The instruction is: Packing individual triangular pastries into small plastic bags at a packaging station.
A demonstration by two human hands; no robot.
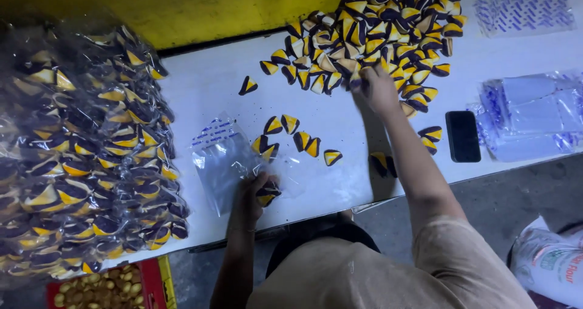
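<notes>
— Spreading across what?
— A white table (206, 90) carried a big heap of packed clear bags (85, 157) at left, and a loose pile of small yellow, black and white wedge-shaped pieces (388, 26) at the far side.
— And the hands?
— The right hand (376, 87) reached into the pile's near edge; its grip couldn't be made out. The left hand (252, 193) pinched one clear plastic bag (221, 163) shut-fingered, near the table's front edge.

Left hand (254, 195) low centre-left of frame, fingers curled closed, forearm running straight down to the bottom edge. Right hand (378, 89) upper centre, arm fully extended up and away, fingers bent downward, bare forearm slanting to lower right.
</notes>
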